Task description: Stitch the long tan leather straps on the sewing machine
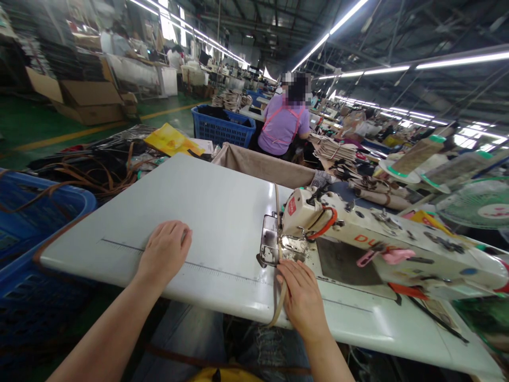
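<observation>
A narrow beige strap (280,307) runs from the table's front edge, beneath the needle area of the white sewing machine (338,228), and on toward the back edge. My right hand (300,289) is at the strap just in front of the metal needle plate (269,241), its fingers together and closed on the strap's edge. On the white tabletop (214,212) to the left, my left hand (166,252) rests over the printed ruler line with fingers curled. A small dark spot shows by its thumb; whether it holds anything is hidden.
Blue plastic baskets (35,207) stand at the left, near brown straps and dark pieces. Behind the table hangs a beige cloth trough (266,164). A person in a purple shirt (283,124) sits ahead. Thread cones (417,154) and a green fan (477,204) are at right.
</observation>
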The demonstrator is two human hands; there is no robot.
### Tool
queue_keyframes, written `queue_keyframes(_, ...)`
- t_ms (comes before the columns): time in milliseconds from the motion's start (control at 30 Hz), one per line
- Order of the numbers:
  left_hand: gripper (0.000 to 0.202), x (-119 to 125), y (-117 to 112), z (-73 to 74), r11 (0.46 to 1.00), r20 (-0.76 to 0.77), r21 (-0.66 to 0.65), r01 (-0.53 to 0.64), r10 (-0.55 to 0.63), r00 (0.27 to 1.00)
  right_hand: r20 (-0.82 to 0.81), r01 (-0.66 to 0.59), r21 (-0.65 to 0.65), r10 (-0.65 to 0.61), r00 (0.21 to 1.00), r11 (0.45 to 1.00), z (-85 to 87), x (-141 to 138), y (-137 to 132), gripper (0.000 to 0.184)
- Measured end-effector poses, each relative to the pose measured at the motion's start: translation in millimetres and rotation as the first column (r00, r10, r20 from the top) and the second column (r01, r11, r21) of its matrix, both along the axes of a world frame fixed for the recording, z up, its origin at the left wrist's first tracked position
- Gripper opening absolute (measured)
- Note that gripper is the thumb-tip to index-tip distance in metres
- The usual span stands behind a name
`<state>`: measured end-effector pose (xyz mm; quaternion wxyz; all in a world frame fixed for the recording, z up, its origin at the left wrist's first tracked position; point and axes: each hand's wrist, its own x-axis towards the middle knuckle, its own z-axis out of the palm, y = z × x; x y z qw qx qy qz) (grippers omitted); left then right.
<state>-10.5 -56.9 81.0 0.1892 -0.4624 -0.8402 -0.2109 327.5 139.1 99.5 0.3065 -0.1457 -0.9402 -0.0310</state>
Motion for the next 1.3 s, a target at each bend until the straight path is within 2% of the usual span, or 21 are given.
queue_keyframes(1300, 0.015, 3.0, -0.5, 6.5, 1.0, 0.027, 0.018, 0.01, -0.011, 1.0, 0.007, 0.001, -0.03, -0.001, 1.0, 1.0, -4.0, 1.0, 0.6, 0.024)
